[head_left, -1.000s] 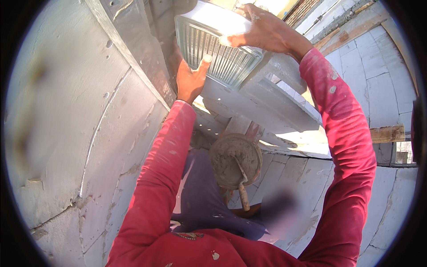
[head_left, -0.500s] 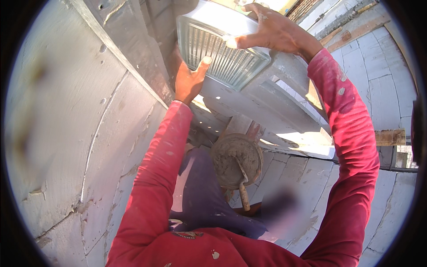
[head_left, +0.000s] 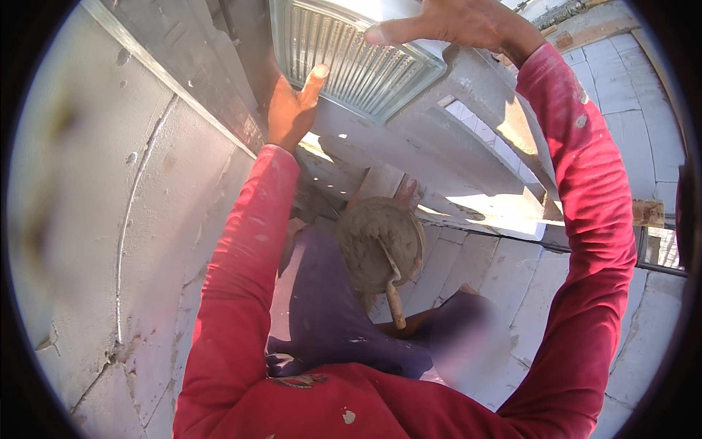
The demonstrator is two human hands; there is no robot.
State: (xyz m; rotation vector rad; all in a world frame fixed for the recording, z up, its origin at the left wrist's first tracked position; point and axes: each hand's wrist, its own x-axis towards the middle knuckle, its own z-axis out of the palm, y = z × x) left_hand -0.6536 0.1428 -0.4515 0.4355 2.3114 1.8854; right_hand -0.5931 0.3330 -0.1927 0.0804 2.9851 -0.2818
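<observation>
Head view: ribbed glass block (head_left: 351,55) is held up w/ left hand (head_left: 291,110) flat beneath, right hand (head_left: 457,22) fingers spread on top, not yet seated; mortar pan (head_left: 380,245) w/ trowel (head_left: 391,282) is untouched.

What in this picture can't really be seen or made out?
Head view only:
- Glass block: its top is cut off by the picture's upper edge.
- Right hand: partly cut off by that edge.
- Left hand: its palm faces away, so its contact with the block is unclear.
- Patch beside the mortar pan: blurred.
</observation>
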